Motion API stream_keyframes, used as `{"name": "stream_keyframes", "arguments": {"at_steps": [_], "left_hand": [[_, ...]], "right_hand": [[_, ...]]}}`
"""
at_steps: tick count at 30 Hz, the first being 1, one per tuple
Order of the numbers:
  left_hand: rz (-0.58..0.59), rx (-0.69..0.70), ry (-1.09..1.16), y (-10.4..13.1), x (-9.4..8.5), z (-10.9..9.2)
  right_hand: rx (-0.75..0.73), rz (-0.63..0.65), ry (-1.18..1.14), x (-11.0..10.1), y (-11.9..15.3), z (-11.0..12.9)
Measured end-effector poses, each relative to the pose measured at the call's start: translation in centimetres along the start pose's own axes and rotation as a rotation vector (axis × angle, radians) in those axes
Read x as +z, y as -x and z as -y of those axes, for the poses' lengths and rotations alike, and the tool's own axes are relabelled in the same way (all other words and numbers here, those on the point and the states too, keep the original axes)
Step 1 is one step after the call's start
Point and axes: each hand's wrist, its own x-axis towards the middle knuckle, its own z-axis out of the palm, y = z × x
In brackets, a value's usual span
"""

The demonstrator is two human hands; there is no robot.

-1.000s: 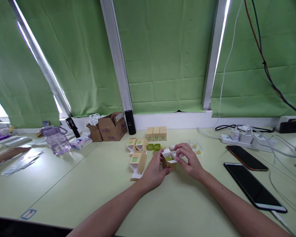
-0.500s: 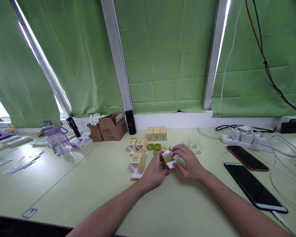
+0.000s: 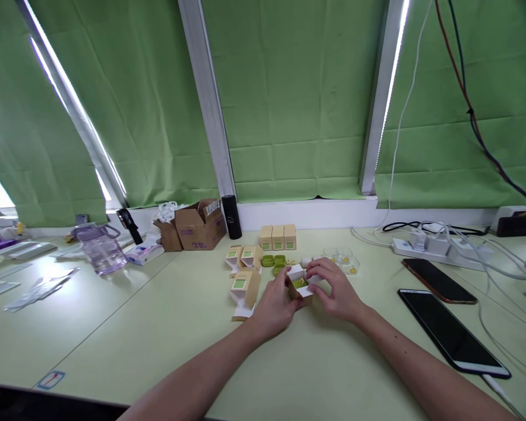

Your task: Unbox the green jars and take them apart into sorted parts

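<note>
Between my hands is a small cardboard box [image 3: 295,273] with its white inner flaps raised and a green item [image 3: 298,283] inside. My left hand [image 3: 275,304] grips the box's left side. With bent fingers, my right hand [image 3: 334,289] holds its right side at a white flap. Small green cases [image 3: 274,261] stand just behind the box, beside tiny yellowish pieces. To the left lie open cardboard boxes [image 3: 245,286] with green labels. Three closed boxes [image 3: 278,238] stand in a row farther back. A clear tray [image 3: 349,263] with yellow bits is partly hidden behind my right hand.
Two phones [image 3: 451,330] lie at right, below a white power strip [image 3: 438,248] with tangled cables. An open brown carton [image 3: 200,225], a black cylinder [image 3: 231,217], a tissue pack [image 3: 145,252] and a purple jug [image 3: 101,248] stand at left. Clear plastic bags [image 3: 41,289] lie farther left.
Both hands stay on the small box. The right fingers have shifted slightly at the right flap, and the rest of the table looks the same.
</note>
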Motion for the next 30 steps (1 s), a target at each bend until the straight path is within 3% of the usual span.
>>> {"name": "stream_keyframes", "arguments": {"at_steps": [7, 13, 20, 25, 30], "left_hand": [[-0.065, 0.145, -0.162, 0.4, 0.3, 0.5], [-0.047, 0.326, -0.302, 0.3, -0.1, 0.0], [-0.075, 0.363, -0.372, 0.2, 0.1, 0.1], [-0.115, 0.351, -0.405, 0.1, 0.1, 0.3], [-0.149, 0.345, -0.428, 0.1, -0.3, 0.1]], "right_hand": [[0.195, -0.107, -0.108, 0.6, 0.1, -0.4], [0.223, -0.086, 0.066, 1.2, 0.0, 0.2], [0.246, -0.038, 0.14, 2.3, 0.3, 0.1], [0.298, -0.088, 0.004, 2.8, 0.3, -0.4], [0.44, -0.165, -0.245, 2.7, 0.1, -0.3]]}}
